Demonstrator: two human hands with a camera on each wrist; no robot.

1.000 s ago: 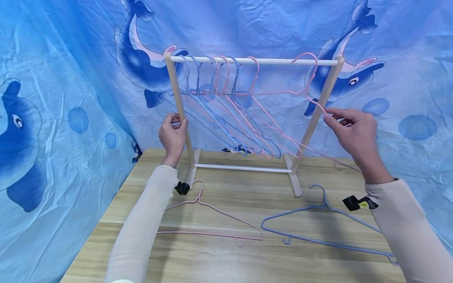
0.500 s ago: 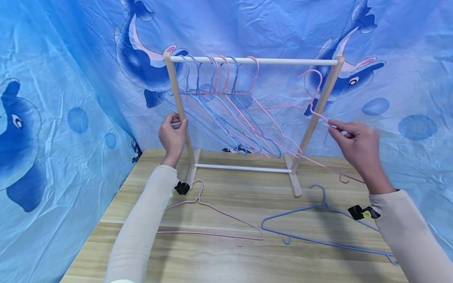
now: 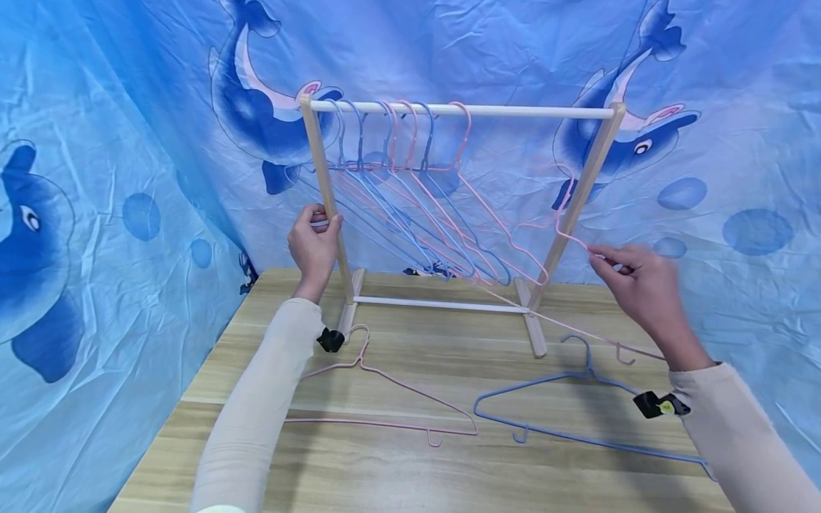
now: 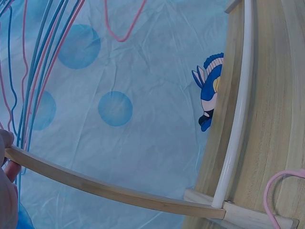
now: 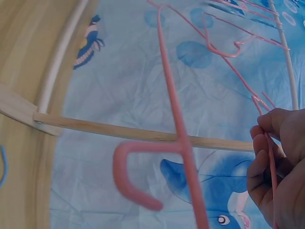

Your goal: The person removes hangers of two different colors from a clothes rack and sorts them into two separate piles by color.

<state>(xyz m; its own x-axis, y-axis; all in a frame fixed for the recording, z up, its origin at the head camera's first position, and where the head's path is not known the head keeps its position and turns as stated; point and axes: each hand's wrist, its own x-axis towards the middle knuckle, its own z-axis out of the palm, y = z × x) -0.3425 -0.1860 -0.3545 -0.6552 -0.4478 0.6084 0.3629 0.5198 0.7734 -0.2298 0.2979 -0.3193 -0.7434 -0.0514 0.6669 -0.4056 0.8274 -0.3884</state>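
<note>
A small wooden clothes rack (image 3: 513,111) stands at the back of the table, with several pink and blue wire hangers (image 3: 410,199) bunched on the left half of its white rail. My left hand (image 3: 319,226) grips the rack's left post (image 3: 323,178); in the left wrist view only its fingers (image 4: 5,157) show against that post (image 4: 109,191). My right hand (image 3: 598,254) pinches a pink hanger (image 3: 571,239) by its neck, off the rail and low beside the right post (image 3: 580,192). The right wrist view shows this pink hanger (image 5: 176,119) close up, pinched in my right hand (image 5: 267,157).
A loose pink hanger (image 3: 385,399) lies on the wooden table (image 3: 449,470) at the front left, and a blue hanger (image 3: 577,406) at the front right. A blue dolphin-print cloth (image 3: 96,214) hangs behind and to both sides. The rack's white lower bar (image 3: 442,305) runs between its feet.
My right hand has lifted the pink hanger's hook off the right end of the rail and moved down and slightly right with it. The left hand has stayed on the post.
</note>
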